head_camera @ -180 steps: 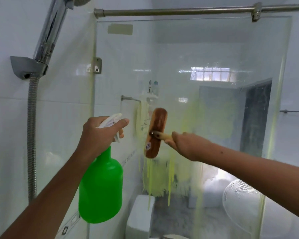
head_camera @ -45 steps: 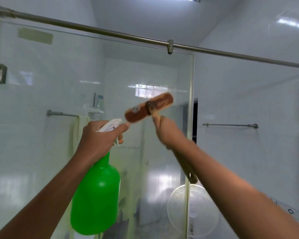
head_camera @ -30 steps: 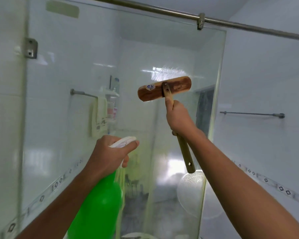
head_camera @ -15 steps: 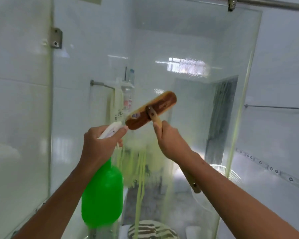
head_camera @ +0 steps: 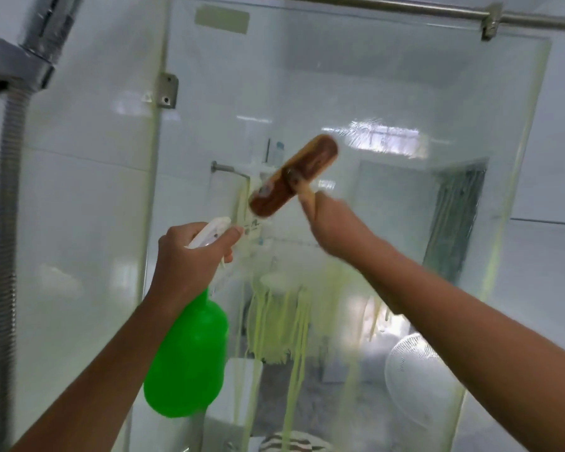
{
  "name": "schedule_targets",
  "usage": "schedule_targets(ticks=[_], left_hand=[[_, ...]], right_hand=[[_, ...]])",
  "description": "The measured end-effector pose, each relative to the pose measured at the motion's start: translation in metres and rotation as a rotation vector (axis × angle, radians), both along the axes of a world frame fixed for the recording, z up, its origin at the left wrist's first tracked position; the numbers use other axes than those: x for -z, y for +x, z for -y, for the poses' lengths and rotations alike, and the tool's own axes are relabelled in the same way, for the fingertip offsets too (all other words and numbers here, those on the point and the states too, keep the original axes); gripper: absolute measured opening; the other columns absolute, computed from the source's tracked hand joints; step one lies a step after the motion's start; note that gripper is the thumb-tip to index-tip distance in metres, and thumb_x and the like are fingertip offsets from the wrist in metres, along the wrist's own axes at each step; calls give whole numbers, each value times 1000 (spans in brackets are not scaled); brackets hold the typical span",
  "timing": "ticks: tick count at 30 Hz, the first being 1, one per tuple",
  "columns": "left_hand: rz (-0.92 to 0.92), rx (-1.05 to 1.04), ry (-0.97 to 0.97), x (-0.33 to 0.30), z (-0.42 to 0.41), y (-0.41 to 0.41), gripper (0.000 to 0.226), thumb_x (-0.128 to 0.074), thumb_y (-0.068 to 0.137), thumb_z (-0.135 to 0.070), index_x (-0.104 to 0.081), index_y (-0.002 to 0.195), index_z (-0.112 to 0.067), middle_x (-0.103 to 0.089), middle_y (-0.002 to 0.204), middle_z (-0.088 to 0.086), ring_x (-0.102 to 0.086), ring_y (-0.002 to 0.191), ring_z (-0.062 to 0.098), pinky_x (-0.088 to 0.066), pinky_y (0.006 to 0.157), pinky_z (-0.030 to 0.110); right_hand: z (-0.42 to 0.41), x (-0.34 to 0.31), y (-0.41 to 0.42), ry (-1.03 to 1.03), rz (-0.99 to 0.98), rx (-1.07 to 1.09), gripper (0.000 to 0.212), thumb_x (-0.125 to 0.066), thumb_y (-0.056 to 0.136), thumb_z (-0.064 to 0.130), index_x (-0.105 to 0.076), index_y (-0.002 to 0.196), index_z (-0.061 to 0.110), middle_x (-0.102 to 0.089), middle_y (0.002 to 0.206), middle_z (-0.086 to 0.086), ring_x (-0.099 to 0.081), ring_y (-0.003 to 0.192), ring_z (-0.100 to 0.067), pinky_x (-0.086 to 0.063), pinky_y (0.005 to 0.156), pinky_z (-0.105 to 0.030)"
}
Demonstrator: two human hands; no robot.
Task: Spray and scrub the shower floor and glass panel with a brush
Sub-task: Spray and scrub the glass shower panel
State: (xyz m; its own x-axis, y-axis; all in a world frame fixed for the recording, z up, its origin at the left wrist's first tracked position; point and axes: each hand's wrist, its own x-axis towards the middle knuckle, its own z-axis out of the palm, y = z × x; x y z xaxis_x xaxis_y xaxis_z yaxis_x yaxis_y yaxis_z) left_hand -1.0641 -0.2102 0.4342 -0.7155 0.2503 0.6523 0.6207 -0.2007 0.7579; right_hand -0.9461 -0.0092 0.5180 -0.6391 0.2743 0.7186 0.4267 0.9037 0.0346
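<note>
My left hand [head_camera: 190,259] grips the white trigger head of a green spray bottle [head_camera: 186,357], which hangs below the fist, nozzle aimed at the glass. My right hand [head_camera: 336,226] holds the wooden handle of a brown scrub brush [head_camera: 292,176]; the brush head is tilted, left end lower, and lies against the glass panel [head_camera: 388,93] at mid height. Yellow-green cleaner streaks [head_camera: 284,324] run down the glass below the brush. The shower floor is out of view.
A chrome shower holder and ribbed hose [head_camera: 7,223] hang on the white tiled wall at left. A steel rail [head_camera: 405,8] tops the glass, with a hinge bracket [head_camera: 167,91] at its left edge. Behind the glass stand a white fan [head_camera: 418,370] and a towel bar [head_camera: 225,168].
The view has swung left, bringing the shower holder and hose into sight. The brush has stayed tilted on the glass and shifted slightly up and right of the spray bottle. Both hands keep their hold.
</note>
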Motion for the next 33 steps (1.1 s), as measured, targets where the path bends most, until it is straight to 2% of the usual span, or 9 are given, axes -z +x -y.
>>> schedule_targets(ticks=[4, 7, 10, 13, 19, 22, 27, 29, 33], left_hand=[[18, -13, -36, 9, 8, 0, 36, -80, 86, -47, -77, 70, -15, -76, 66, 4, -72, 74, 37, -61, 81, 52], [66, -9, -43, 17, 13, -3, 33, -81, 85, -47, -78, 70, -18, -77, 67, 2, -76, 73, 32, -62, 83, 53], [72, -25, -55, 21, 17, -6, 34, -81, 86, -47, -79, 69, -17, -77, 67, 0, -77, 73, 31, -63, 82, 53], [56, -40, -69, 25, 19, -4, 37, -80, 85, -49, -77, 68, -16, -76, 66, 1, -76, 72, 30, -63, 81, 51], [70, -49, -69, 39, 31, -2, 35, -79, 88, -43, -78, 73, -11, -76, 69, 6, -74, 75, 31, -62, 80, 50], [86, -43, -102, 49, 35, 3, 37, -78, 90, -43, -77, 71, -11, -76, 69, 5, -74, 75, 32, -60, 78, 45], [87, -29, -162, 72, 32, 6, 33, -77, 91, -42, -77, 70, -15, -77, 70, -1, -70, 66, 12, -47, 57, 10], [88, -5, -198, 81, 28, 7, 34, -77, 90, -43, -77, 69, -16, -77, 72, -2, -69, 65, 9, -48, 61, 15], [114, 28, -270, 98, 17, 9, 40, -77, 91, -43, -75, 63, -13, -74, 63, 4, -71, 61, 25, -55, 63, 34]], right_hand=[[24, 91, -7, 13, 241, -23, 42, -24, 102, 55, -41, 96, 18, -52, 77, -7, -57, 68, -33, -42, 58, -37], [19, 55, -13, 41, 126, -52, 43, -23, 102, 57, -39, 91, 19, -46, 73, -3, -55, 67, -32, -44, 61, -40], [10, -24, -24, -39, -105, -56, 52, -21, 101, 58, -50, 105, 14, -48, 78, -2, -53, 69, -28, -38, 61, -36], [17, -55, -31, -208, -223, -116, 52, -21, 102, 58, -50, 106, 15, -55, 88, -6, -58, 70, -22, -50, 58, -39], [39, 106, -41, -95, 178, -79, 46, -26, 104, 51, -48, 109, 11, -61, 89, -16, -62, 80, -36, -34, 60, -35], [46, 164, -30, -142, 266, -104, 43, -25, 103, 53, -43, 101, 15, -46, 71, -1, -53, 63, -31, -30, 52, -35], [38, 122, -32, -297, 16, -155, 46, -24, 103, 54, -46, 93, 15, -54, 76, -4, -53, 65, -26, -38, 56, -36], [36, 94, -28, -424, -158, -192, 47, -26, 103, 53, -49, 89, 14, -57, 79, -4, -56, 69, -26, -45, 59, -38], [28, 68, -17, -702, -354, -318, 45, -30, 103, 49, -51, 90, 12, -52, 72, -5, -50, 50, -21, -45, 39, -28]])
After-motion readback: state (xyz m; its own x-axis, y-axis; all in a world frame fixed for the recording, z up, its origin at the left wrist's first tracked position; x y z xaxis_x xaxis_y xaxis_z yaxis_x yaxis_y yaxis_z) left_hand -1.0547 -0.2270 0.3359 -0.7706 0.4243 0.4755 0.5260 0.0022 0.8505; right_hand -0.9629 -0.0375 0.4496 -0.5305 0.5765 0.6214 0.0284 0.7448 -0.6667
